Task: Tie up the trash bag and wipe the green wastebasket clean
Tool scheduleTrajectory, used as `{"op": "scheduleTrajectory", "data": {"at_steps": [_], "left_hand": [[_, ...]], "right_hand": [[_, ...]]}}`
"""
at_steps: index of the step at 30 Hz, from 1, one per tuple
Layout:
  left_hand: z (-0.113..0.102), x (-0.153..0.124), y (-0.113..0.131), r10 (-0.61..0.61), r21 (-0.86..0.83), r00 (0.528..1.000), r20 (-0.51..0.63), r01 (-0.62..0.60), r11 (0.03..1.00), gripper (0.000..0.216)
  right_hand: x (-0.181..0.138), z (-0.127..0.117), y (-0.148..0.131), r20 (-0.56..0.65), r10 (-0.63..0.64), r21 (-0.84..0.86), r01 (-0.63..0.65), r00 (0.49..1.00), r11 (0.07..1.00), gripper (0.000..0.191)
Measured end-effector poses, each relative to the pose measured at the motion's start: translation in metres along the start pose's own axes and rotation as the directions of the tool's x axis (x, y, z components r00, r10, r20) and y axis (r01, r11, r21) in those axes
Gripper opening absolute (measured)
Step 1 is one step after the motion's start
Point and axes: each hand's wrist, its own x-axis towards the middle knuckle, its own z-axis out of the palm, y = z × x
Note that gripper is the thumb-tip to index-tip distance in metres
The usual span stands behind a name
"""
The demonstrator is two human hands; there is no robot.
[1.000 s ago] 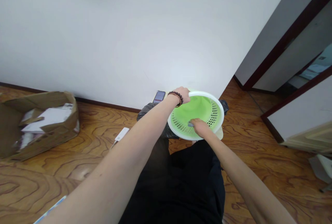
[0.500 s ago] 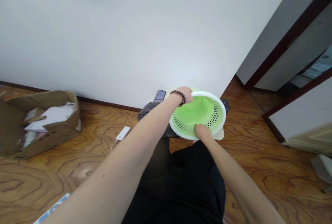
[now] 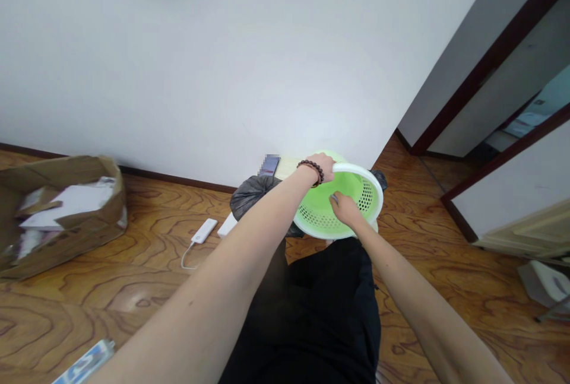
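A round green and white plastic basket [image 3: 380, 194] with a perforated wall is tilted toward me above a pale stool or board [image 3: 289, 165] by the wall. At its far left rim, my left hand [image 3: 324, 165], with a beaded bracelet on the wrist, is closed on the edge. Inside the basket opening is my right hand [image 3: 346, 209], its fingers pinched together. A small greyish tip shows at those fingers, too small to name. The basket's underside is hidden.
A phone [image 3: 269, 164] lies beside a black plastic bag [image 3: 252, 194]. On the wooden floor are a white power bank with a cable [image 3: 205, 231] and, at left, a cardboard box [image 3: 89, 232] holding papers. A doorway opens at right.
My right hand has lifted from the near rim into the basket's opening. My left hand keeps its grip on the rim. The whole view has shifted slightly.
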Motion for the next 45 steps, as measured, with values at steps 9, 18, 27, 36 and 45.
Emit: {"op": "scheduleTrajectory", "data": {"at_steps": [9, 18, 27, 36, 45], "left_hand": [[-0.001, -0.004, -0.018, -0.067, -0.042, 0.998, 0.003, 0.068, 0.997, 0.05], [-0.007, -0.001, -0.022, -0.125, -0.062, 0.992, 0.017, 0.126, 0.99, 0.043], [-0.004, -0.002, -0.022, -0.172, -0.102, 0.985, -0.022, 0.169, 0.98, 0.04], [-0.004, -0.004, -0.024, -0.134, -0.066, 0.991, -0.004, 0.133, 0.989, 0.041], [-0.002, -0.003, -0.025, -0.116, -0.06, 0.993, -0.003, 0.116, 0.991, 0.041]], "right_hand": [[-0.017, 0.017, 0.003, -0.031, 0.062, -0.095, -0.065, 0.998, 0.993, 0.035], [-0.027, 0.017, 0.009, 0.004, 0.06, -0.33, -0.055, 0.998, 0.942, 0.032], [-0.038, 0.056, -0.02, 0.067, 0.095, -0.274, -0.074, 0.993, 0.959, 0.031], [-0.021, 0.044, -0.007, 0.111, 0.079, -0.023, -0.077, 0.991, 0.997, 0.041], [-0.019, 0.027, 0.021, -0.024, 0.244, -0.09, -0.245, 0.969, 0.965, 0.034]]}}
